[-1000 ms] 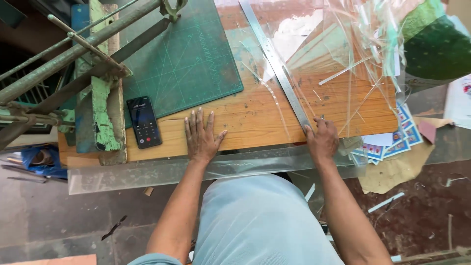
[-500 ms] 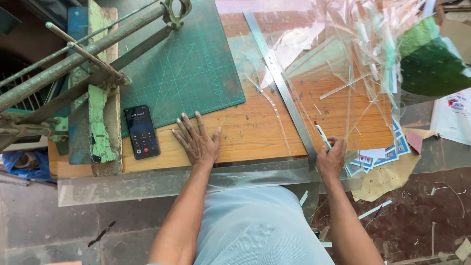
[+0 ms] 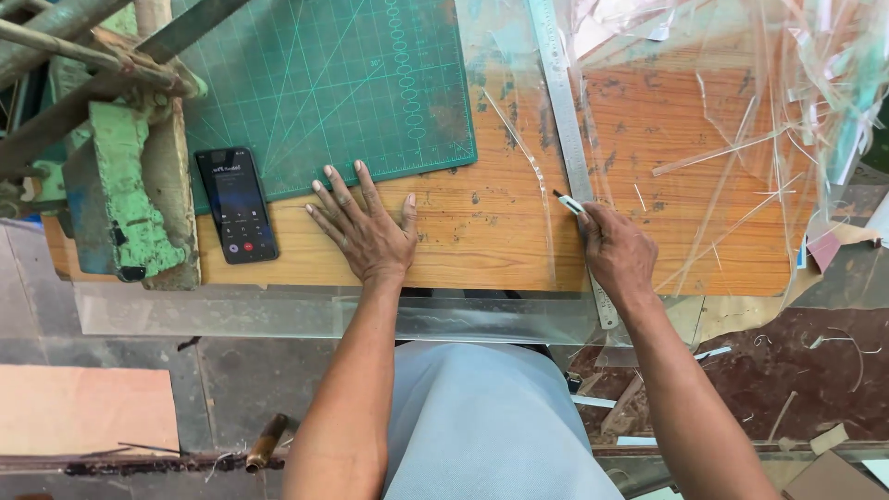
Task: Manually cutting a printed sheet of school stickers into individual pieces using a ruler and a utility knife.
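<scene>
Utility knife (image 3: 567, 201), pinched in the right hand (image 3: 619, 252), has its tip against the steel ruler (image 3: 565, 120) lying on the wooden surface (image 3: 482, 231). Left of the ruler, the left hand (image 3: 366, 227) presses flat, fingers spread, beside a phone (image 3: 237, 205).

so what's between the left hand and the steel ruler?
Head view: bare wooden tabletop under a clear plastic sheet, with one thin curved plastic strip. Nothing else separates the left hand from the steel ruler.
</scene>
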